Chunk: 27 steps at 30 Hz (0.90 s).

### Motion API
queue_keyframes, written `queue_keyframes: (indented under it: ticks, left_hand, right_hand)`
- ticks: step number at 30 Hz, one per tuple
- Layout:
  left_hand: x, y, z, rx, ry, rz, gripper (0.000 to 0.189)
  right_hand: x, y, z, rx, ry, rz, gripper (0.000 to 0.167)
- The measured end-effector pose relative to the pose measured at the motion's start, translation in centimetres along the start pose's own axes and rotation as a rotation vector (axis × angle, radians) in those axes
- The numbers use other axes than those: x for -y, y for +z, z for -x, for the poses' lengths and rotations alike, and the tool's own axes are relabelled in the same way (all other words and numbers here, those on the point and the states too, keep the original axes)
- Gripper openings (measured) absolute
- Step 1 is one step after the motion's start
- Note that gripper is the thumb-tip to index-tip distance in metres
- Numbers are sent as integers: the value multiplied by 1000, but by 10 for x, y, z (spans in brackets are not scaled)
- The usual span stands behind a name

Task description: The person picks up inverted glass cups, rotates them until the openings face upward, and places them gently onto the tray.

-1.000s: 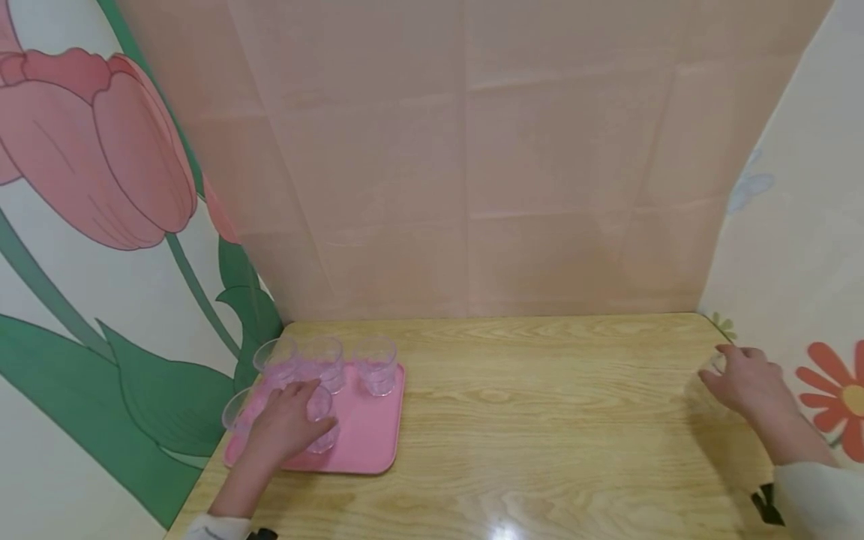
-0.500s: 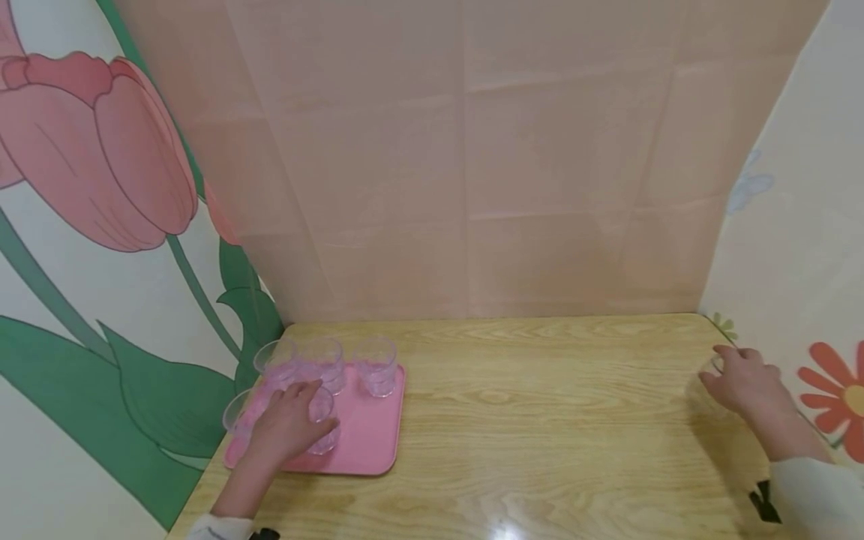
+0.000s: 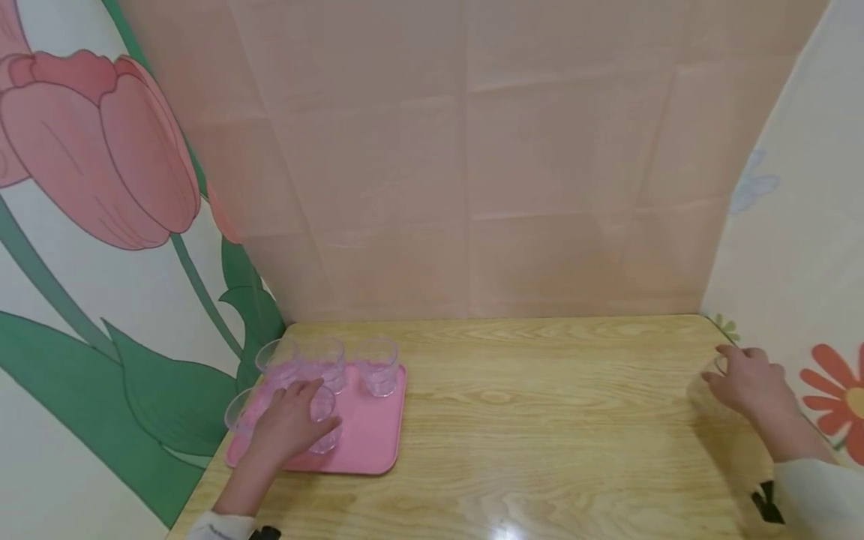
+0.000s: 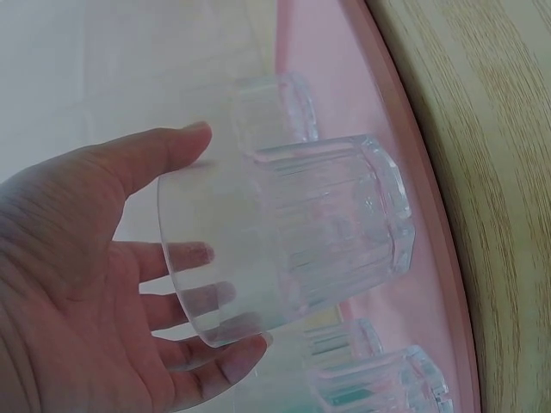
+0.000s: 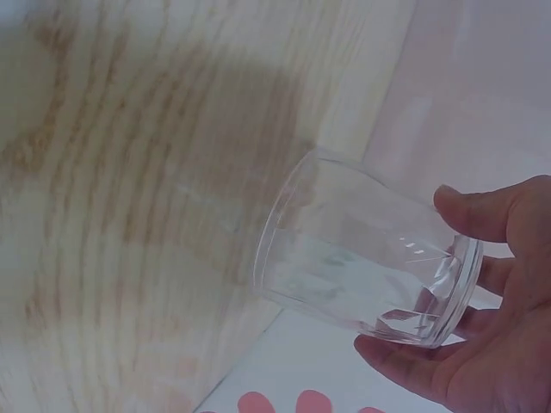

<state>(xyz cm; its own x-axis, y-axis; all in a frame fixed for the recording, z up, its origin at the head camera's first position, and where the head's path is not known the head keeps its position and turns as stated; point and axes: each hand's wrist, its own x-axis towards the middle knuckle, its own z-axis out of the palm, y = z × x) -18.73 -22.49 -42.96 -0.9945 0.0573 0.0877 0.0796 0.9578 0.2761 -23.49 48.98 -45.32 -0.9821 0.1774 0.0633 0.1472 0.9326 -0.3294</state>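
My left hand [image 3: 286,427] holds a clear, faceted tumbler [image 4: 336,224] by its rim, thumb on one side and fingers round the other. The tumbler is upright over the pink tray [image 3: 367,446], its base at or close to the surface. At the table's right side, my right hand [image 3: 749,386] holds another clear tumbler [image 5: 362,249] by its thick base, with the mouth turned down towards the tabletop. Whether that rim touches the wood I cannot tell. In the head view, this tumbler is faint and partly behind the fingers.
Several more clear tumblers stand on the tray, among them one at its back right [image 3: 378,371] and one at the back middle [image 3: 329,367]. The wood-grain table [image 3: 540,420] meets a pink sheet [image 3: 466,187] behind and flower-painted walls at both sides.
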Motion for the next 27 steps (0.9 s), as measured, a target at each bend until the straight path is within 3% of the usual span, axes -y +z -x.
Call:
queue_keyframes:
  ticks: [9,27]
  left_hand:
    - [1,0,0,-3,-7,10,82]
    - [-1,-2,1,-5,1,-5,81]
  right_hand:
    - [7,-8,2,-7,-8,-3,80]
    - [22,-17,12,-62,-47,-8,80]
